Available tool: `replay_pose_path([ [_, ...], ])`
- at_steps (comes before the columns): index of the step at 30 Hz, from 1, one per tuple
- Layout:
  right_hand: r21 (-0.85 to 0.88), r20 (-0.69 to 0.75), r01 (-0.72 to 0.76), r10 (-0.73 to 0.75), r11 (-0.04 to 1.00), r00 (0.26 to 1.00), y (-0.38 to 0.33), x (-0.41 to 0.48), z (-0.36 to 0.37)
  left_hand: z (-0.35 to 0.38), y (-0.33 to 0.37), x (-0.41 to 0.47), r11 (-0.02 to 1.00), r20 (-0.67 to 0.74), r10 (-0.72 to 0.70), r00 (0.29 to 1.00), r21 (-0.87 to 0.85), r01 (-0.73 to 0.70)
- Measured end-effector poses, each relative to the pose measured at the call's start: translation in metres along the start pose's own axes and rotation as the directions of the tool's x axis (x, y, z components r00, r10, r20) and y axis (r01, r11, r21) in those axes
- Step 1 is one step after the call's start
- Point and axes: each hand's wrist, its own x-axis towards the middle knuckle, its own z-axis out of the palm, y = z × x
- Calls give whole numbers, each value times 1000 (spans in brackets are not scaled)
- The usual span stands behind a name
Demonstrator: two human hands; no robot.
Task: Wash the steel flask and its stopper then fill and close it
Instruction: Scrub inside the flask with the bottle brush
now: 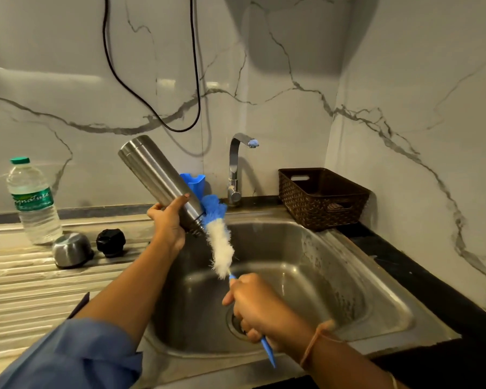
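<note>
Steel sink [320, 276] fills most of the shot, with the drainboard [26, 290] running off its left edge. Over the sink's back-left corner the flask [155, 175] is tipped mouth-down. Its base is up and to the left and its open mouth is down and to the right, so the long axis slants into the sink.

Left hand [167, 223] is wrapped round the flask near the neck, forefinger stretched along the side. Right hand [253, 307] is lower and nearer the sink's front edge, fist closed on the blue handle of the bottle brush [219, 242]. The brush points up-left at the mouth, roughly in line with the flask but a touch steeper.

Its blue tip is right by the mouth, on the tap [236, 169] side. Looks like it's outside rather than in, but the neck hides part of it, so can't swear to that. I'd say the inside scrub comes down to lining the tip up with the opening and pushing along that slant.

Black stopper [111, 242] and steel cap [72, 249] sit on the drainboard by the sink's left edge, untouched.
</note>
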Motion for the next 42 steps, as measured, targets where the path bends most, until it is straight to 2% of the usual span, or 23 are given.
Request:
replay_pose_path([
  [1,20,8,-8,8,1000,1000,2,-1,0,-1,-1,0,1000,4,-6,1000,-1,6],
  [4,9,-89,-50,50,999,995,-3,8,-12,0,-11,-7,1000,31,-1,1000,13,0],
  [7,6,-87,-82,82,997,993,-10,12,-19,-1,-18,-12,998,74,-21,997,52,17],
  [10,-15,-62,-91,90,996,994,-5,-1,-14,-3,-16,-5,995,33,-9,999,97,5],
  [12,-44,-72,-59,56,997,996,0,-6,-10,-4,-13,0,998,14,-13,1000,63,12],
  [15,-41,-114,-50,45,998,993,-4,4,-19,-4,-14,1,995,105,-97,990,-27,101],
  [17,-24,-146,-62,58,998,988,-10,10,-25,-1,-20,-5,993,149,-112,982,-13,115],
  [19,-9,-125,-68,67,998,990,-13,10,-23,2,-24,-10,996,108,-91,990,22,90],
  [23,-309,-86,68,-99,948,991,0,-4,-8,2,-19,-7,996,-80,-28,996,83,35],
  [25,-338,-42,86,-107,937,993,1,-7,-9,-3,-19,-5,996,-105,-70,992,55,76],
  [27,-279,-25,53,-62,959,998,-5,-3,-15,-7,-22,-6,992,-41,-115,992,38,117],
  [29,-124,-61,-78,71,989,996,-10,4,-25,-8,-26,-9,990,20,-129,991,67,127],
  [31,-76,-34,-145,143,987,989,-10,12,-32,-4,-28,-12,990,70,-125,990,82,119],
  [33,-85,-29,-140,138,987,990,-5,14,-30,3,-25,-13,994,96,-98,991,60,93],
  [38,-164,-100,-38,21,986,995,8,6,-19,8,-17,-11,996,14,-65,998,58,64],
  [42,-1,-133,-69,68,998,989,7,13,-27,6,-21,-15,997,9,-30,1000,75,29],
])
